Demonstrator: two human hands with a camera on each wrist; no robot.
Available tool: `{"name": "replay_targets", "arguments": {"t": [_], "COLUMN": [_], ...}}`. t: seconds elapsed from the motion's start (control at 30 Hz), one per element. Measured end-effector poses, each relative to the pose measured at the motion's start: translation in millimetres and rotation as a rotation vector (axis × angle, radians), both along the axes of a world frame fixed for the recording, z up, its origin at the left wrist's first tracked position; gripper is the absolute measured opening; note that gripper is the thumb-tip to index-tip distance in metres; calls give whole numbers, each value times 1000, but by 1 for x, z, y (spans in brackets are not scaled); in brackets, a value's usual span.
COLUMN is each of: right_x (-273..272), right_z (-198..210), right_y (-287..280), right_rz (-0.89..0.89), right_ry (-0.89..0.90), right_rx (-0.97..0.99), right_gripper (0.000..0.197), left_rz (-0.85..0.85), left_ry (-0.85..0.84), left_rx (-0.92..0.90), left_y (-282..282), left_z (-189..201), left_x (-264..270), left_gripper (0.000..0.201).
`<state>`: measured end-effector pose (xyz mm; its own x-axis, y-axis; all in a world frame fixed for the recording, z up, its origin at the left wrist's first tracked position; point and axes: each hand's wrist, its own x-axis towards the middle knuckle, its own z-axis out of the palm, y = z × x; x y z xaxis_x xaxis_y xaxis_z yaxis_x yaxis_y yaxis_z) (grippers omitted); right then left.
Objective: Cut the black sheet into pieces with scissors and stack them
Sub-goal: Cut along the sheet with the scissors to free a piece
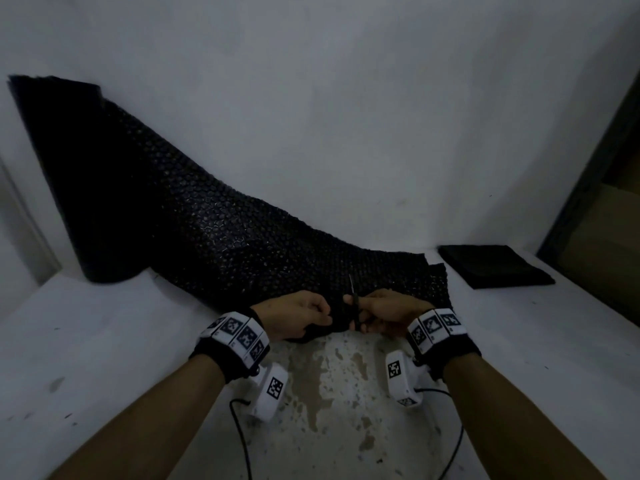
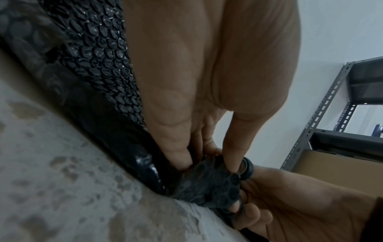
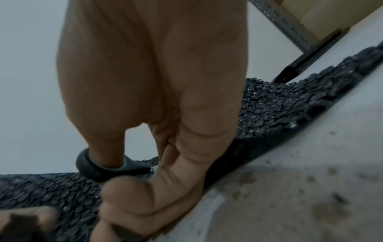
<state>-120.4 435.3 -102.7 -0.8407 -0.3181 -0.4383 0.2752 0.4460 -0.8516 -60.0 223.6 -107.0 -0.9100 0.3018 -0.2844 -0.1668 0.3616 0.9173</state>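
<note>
Both my forearms reach over white table (image 1: 104,341). Left hand (image 1: 298,318) pinches near edge of black sheet (image 1: 214,237); right hand (image 1: 384,311) grips scissors (image 1: 353,299), blades pointing away. Sheet runs long from roll (image 1: 65,174) back-left toward me. Cut stack (image 1: 495,266) lies right, apart.

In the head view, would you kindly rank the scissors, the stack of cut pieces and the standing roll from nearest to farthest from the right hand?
1. Scissors: in the right hand.
2. Stack of cut pieces: far right, on the table.
3. Standing roll: far left, against the wall.
</note>
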Motion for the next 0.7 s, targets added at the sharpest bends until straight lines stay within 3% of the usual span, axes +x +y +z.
{"name": "replay_targets", "arguments": {"t": [0.13,0.4,0.5,0.6,0.7], "right_x": [-3,-2,1,2,0], "right_z": [-12,-15,-15,-13,-14], "right_y": [1,5,8,10,13], "right_rz": [10,48,88,76,83], "right_ry": [15,24,37,3,1], "right_rx": [-38,-64,-69,-86,-73], "right_gripper": [27,33,35,29,31], "left_rz": [-12,-123,-33,-7,-144], "left_ry": [10,-38,90,391,341], "left_rx": [-23,-118,-82,-512,-836], "left_y": [1,3,6,6,9], "left_z": [4,32,43,47,39], "left_x": [2,6,-11,-39,-55], "left_gripper": [13,17,15,15,59]}}
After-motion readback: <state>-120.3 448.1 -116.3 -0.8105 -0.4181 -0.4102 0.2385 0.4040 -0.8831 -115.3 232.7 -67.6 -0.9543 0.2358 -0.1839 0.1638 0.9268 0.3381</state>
